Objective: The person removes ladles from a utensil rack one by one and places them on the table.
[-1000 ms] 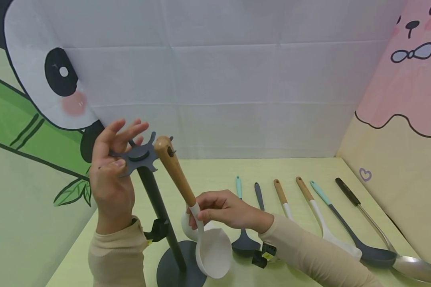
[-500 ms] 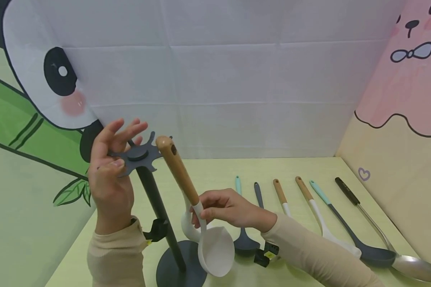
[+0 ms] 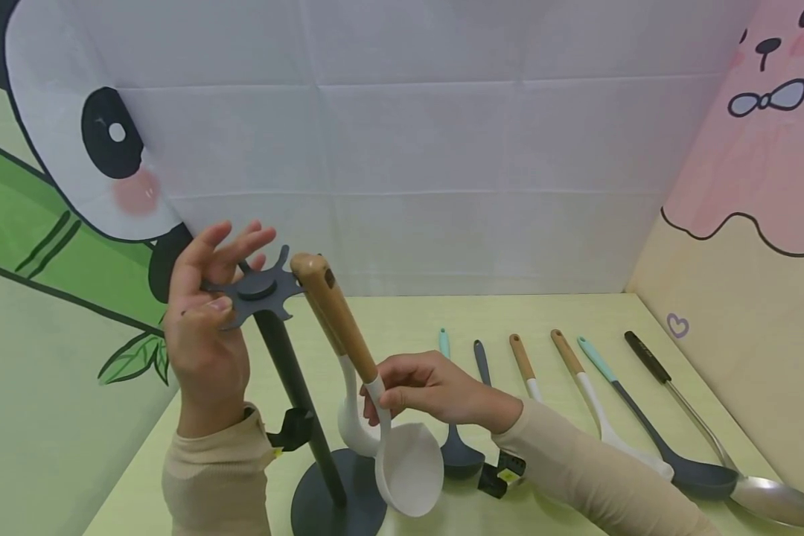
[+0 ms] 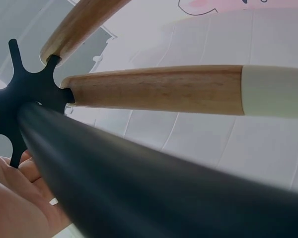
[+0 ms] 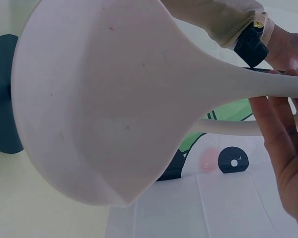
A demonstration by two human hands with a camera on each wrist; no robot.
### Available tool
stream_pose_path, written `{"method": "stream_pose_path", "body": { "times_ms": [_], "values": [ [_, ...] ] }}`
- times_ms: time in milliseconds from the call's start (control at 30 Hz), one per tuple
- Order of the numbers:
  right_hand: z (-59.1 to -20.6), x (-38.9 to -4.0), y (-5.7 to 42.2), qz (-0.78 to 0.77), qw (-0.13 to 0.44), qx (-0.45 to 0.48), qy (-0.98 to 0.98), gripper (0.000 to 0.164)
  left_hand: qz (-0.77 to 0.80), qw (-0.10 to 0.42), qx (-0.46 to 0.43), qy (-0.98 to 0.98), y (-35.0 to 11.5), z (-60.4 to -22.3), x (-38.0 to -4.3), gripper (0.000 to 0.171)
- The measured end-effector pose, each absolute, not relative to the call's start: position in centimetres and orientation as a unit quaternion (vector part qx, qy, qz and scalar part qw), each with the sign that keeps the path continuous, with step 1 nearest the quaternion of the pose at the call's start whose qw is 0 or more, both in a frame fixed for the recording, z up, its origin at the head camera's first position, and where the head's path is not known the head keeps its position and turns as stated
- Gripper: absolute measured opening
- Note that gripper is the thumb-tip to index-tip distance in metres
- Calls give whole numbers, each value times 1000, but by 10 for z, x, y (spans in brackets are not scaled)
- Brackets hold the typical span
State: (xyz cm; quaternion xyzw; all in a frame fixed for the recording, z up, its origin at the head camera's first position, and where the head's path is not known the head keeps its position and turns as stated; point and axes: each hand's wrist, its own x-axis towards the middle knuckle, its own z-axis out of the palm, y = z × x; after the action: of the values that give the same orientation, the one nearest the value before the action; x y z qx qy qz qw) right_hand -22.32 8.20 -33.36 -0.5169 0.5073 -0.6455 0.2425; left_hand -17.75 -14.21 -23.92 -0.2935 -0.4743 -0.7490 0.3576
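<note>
My right hand [image 3: 435,391] pinches the white neck of a ladle with a wooden handle [image 3: 348,327]. Its bowl [image 3: 410,469] hangs below, and its handle top is right at a prong of the dark utensil stand [image 3: 257,286]. My left hand [image 3: 208,327] pinches the stand's pronged top between thumb and fingers, the other fingers raised. Behind the ladle hangs a second wooden-handled utensil with a rounded white head [image 3: 356,432], partly hidden. In the left wrist view, two wooden handles, one above [image 4: 84,27] and one level [image 4: 156,89], meet neighbouring prongs.
On the table [image 3: 563,309] to the right lie several utensils in a row: a dark turner [image 3: 461,454], wooden-handled white ones, a dark ladle [image 3: 703,476] and a metal spoon [image 3: 780,502]. The stand's round base [image 3: 338,499] sits below my hands.
My right hand has shifted slightly right with the ladle. The ladle's handle has swung the same way, uncovering the second wooden handle behind. My left hand stays on the stand.
</note>
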Motion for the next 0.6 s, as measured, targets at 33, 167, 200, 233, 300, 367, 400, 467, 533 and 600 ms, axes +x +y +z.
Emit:
{"method": "stream_pose_path", "body": {
  "times_ms": [33, 167, 200, 233, 300, 367, 400, 467, 533, 600],
  "values": [
    [-334, -223, 82, -645, 242, -516, 508, 28, -749, 357, -293, -474, -142, -239, -177, 56],
    [-335, -225, 84, -645, 238, -519, 509, 29, -750, 356, -293, -474, -142, -239, -177, 56],
    [-335, -225, 85, -645, 237, -521, 507, 29, -750, 356, -293, -475, -142, -239, -177, 56],
    [-335, -226, 85, -644, 236, -523, 506, 29, -750, 356, -293, -475, -142, -239, -177, 56],
    [-335, -227, 86, -645, 236, -527, 501, 30, -749, 356, -294, -475, -142, -239, -178, 56],
    [-335, -227, 87, -645, 237, -529, 498, 30, -749, 356, -296, -474, -143, -239, -178, 56],
    [-336, -228, 87, -645, 238, -530, 497, 30, -749, 356, -297, -473, -143, -239, -179, 56],
    [-336, -228, 88, -644, 237, -531, 497, 32, -749, 357, -299, -472, -143, -239, -179, 56],
    [-335, -228, 89, -644, 234, -532, 497, 33, -751, 356, -299, -469, -143, -239, -179, 56],
    [-334, -229, 91, -644, 229, -533, 499, 34, -751, 356, -299, -470, -143, -239, -179, 56]
  ]
}}
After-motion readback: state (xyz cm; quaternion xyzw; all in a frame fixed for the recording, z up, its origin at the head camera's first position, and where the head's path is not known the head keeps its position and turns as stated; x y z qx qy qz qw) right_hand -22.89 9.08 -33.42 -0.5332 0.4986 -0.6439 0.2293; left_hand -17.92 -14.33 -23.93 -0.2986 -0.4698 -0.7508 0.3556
